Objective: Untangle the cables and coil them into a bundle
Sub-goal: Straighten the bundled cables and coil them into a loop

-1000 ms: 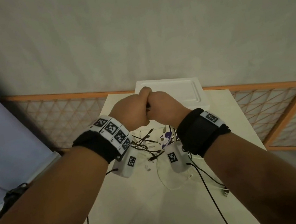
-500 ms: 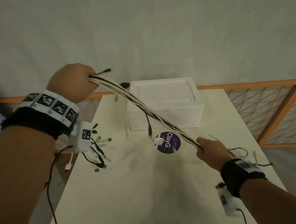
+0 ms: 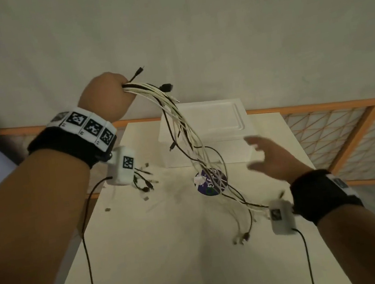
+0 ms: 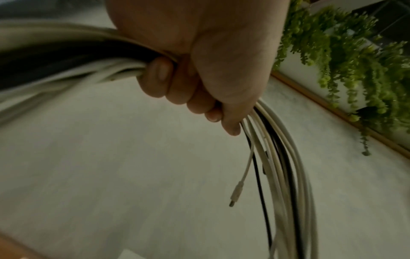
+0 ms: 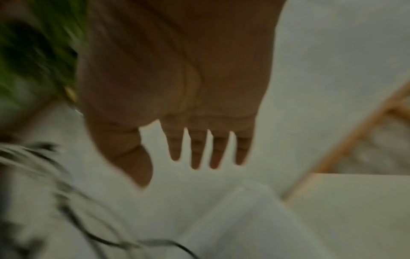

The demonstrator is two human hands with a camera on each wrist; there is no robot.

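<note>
Two hands were in view. My left hand [image 3: 106,97] was raised above the desk [image 3: 150,257], its fingers [image 4: 158,77] curled tight round a bunch of cables [image 3: 180,123], white and black together. From that fist the cables hung down in a loose sheaf, passed in front of a white box [image 3: 227,121] at the far end of the desk, crossed a round purple label [image 3: 208,182], and trailed along the surface toward my right wrist, where several plug ends lay scattered. A few short ends stuck up out of the top of the fist, among them a black plug [image 3: 166,87]. In the left wrist view one white connector [image 4: 236,192] dangled free beside the held strands.

My right hand [image 3: 272,157] hovered over the desk near the box, fingers [image 5: 218,150] straight and spread, holding nothing and apart from the cables. Its picture was blurred.

More short cable ends hung below my left wrist. Both wrists wore black bands with white marker tags. Behind the desk stood an orange-framed lattice screen [image 3: 350,132] and a plain wall. Green hanging foliage [image 4: 355,57] showed in the left wrist view.
</note>
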